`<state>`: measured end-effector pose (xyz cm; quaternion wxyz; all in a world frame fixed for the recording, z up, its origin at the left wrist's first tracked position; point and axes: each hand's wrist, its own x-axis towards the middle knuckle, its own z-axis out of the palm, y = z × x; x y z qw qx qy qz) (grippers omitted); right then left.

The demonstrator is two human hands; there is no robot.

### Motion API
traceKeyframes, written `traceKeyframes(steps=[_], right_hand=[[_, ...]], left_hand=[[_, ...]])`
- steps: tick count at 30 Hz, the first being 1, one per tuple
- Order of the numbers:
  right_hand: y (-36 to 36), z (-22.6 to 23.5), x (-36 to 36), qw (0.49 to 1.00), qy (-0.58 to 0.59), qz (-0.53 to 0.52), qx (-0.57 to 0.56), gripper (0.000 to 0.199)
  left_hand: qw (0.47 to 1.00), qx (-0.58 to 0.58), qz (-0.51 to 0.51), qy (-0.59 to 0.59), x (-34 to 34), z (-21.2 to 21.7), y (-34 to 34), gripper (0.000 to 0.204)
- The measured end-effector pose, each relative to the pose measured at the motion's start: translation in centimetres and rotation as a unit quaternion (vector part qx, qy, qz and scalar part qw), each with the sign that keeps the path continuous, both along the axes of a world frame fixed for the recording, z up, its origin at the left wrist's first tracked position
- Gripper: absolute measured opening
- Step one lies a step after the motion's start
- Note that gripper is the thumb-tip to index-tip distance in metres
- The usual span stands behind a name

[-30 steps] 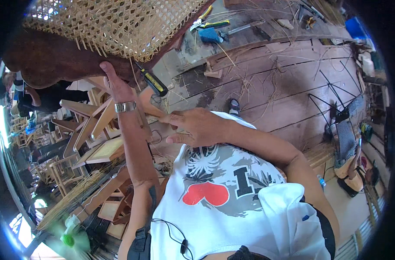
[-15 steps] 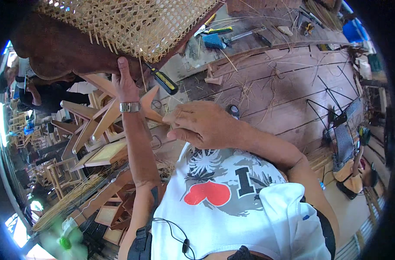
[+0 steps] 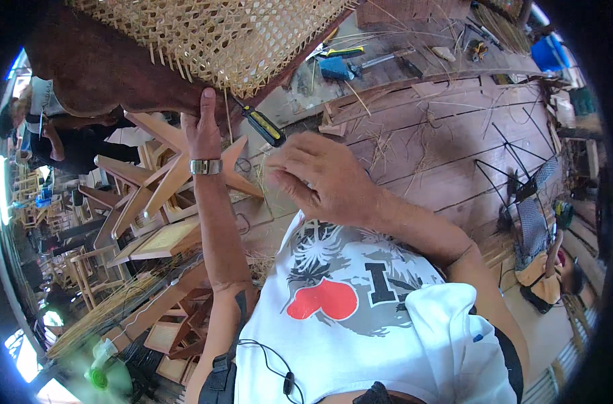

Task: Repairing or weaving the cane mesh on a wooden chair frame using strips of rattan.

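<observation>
My left hand (image 3: 203, 128), with a metal watch at the wrist, grips the lower edge of a dark brown wooden frame (image 3: 118, 77). Its thumb lies on the near face and the fingers are hidden behind. Woven cane webbing (image 3: 232, 40) fills the frame, with loose strand ends sticking out along the border. At the frame's lower corner, a black and yellow screwdriver (image 3: 265, 128) juts out, its tip hidden at the webbing. My right hand (image 3: 330, 176) hovers in front of my shirt, just below the screwdriver handle. Its fingers are curled toward the thumb; anything between them is too small to see.
A low wooden bench (image 3: 387, 67) carries a blue block (image 3: 335, 68), hand tools and cane scraps. Wooden furniture parts (image 3: 152, 175) are stacked on the left, near a green fan (image 3: 99, 378). Other people (image 3: 57, 135) are at far left and right. A black metal stand (image 3: 515, 168) is at right.
My right hand has risen slightly and moved right, closer to the screwdriver handle. The frame, with my left hand on it and the screwdriver, has shifted slightly to the right in view.
</observation>
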<state>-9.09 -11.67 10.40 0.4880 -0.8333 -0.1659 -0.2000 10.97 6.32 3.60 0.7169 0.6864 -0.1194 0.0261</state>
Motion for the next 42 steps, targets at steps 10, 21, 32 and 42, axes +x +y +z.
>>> traceKeyframes(steps=[10,21,32,42], right_hand=[[1.6,0.0,4.2,0.973,0.077,-0.120,-0.181,0.038],[4.1,-4.7,9.1,0.964,0.168,-0.167,0.118,0.022],[4.2,-0.7,8.3,0.944,0.181,-0.134,-0.241,0.021],[2.1,-4.4,9.9,0.770,0.468,0.066,0.428,0.024]], left_hand=[[1.000,0.010,-0.008,0.021,-0.2,0.4,-0.1,0.039],[0.999,0.032,0.039,-0.006,-0.9,0.5,-0.9,0.046],[0.999,0.039,-0.005,-0.003,-0.6,0.4,-0.5,0.051],[0.993,0.112,0.030,-0.023,-0.5,1.0,-1.0,0.051]])
